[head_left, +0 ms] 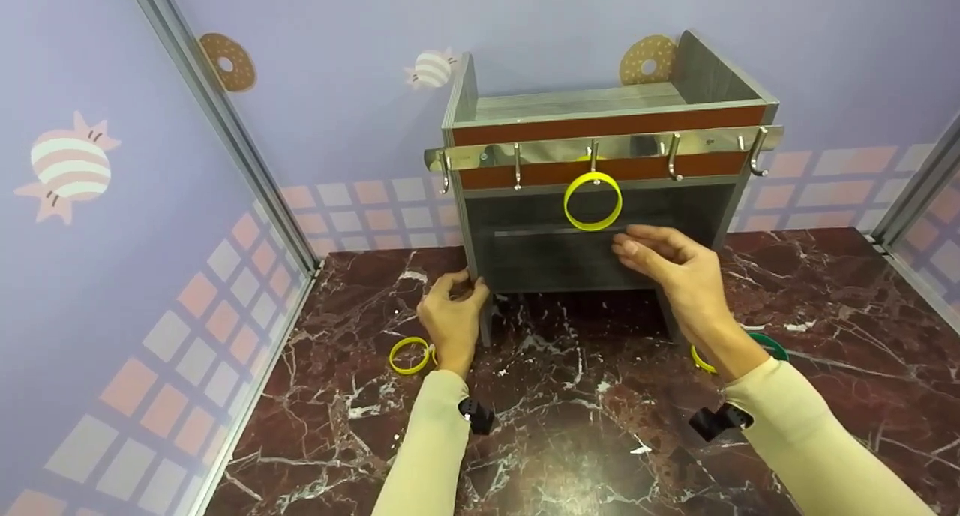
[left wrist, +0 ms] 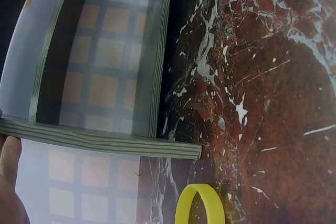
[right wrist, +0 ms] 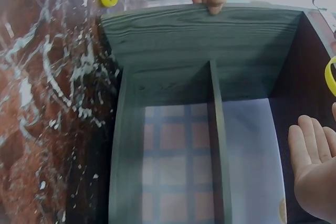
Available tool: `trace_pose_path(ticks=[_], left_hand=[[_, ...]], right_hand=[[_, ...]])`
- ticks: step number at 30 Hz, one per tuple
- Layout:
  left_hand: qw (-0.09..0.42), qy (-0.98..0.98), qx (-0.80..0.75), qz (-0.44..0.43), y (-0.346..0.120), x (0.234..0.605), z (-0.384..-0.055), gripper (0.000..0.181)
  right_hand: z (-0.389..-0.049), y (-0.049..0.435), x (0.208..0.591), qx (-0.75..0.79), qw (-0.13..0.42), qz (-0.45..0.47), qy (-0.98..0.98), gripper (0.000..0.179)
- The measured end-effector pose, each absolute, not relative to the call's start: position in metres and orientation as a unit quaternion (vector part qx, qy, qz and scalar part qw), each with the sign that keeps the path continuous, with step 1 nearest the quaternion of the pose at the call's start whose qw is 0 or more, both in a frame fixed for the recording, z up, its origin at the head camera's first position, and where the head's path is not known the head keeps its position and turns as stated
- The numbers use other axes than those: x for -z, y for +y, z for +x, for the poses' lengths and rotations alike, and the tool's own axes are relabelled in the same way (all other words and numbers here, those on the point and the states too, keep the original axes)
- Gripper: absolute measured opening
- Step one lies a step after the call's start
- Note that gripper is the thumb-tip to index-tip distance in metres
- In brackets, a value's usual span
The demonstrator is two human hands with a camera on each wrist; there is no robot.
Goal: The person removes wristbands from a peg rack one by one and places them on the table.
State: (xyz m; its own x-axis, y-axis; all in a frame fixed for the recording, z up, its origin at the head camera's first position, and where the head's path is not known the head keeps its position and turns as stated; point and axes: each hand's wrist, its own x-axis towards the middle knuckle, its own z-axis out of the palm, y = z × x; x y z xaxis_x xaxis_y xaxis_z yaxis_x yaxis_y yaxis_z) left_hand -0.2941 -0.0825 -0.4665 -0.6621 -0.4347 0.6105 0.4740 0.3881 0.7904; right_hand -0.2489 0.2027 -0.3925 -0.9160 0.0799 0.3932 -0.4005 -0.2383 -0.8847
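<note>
A grey wooden shelf (head_left: 577, 261) stands on the marbled tabletop with a metal hook rail (head_left: 495, 154) across its front. One yellow ring (head_left: 568, 214) hangs from the rail's middle hook (head_left: 593, 156). With thumb and fingers, my left hand (head_left: 452, 317) grips the front edge of the shelf's left side panel (left wrist: 100, 139); the right wrist view shows the same grip from across the shelf. Just below and right of the hanging ring is my right hand (head_left: 679, 272), its fingers extended and slightly bent, apart from the ring and holding nothing.
Beside my left wrist lie yellow rings (head_left: 409, 373). Under my right forearm, a yellow ring (head_left: 702, 362) and a green ring (head_left: 772, 343) are partly hidden. More hooks (head_left: 676, 156) project from the rail. Patterned wall panels (head_left: 360, 126) enclose the tabletop at the back and sides.
</note>
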Motion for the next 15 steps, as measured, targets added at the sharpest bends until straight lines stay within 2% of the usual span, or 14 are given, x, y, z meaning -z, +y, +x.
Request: trace_pose_path(ticks=[10, 15], left_hand=[[0.422, -0.727, 0.541, -0.018, -0.083, 0.467, -0.295, 0.012], [0.423, -0.729, 0.538, -0.017, -0.084, 0.467, -0.295, 0.011]], right_hand=[[-0.254, 0.184, 0.376, -0.793, 0.162, 0.132, -0.572, 0.027], [-0.255, 0.179, 0.369, -0.797, 0.166, 0.13, -0.566, 0.028]])
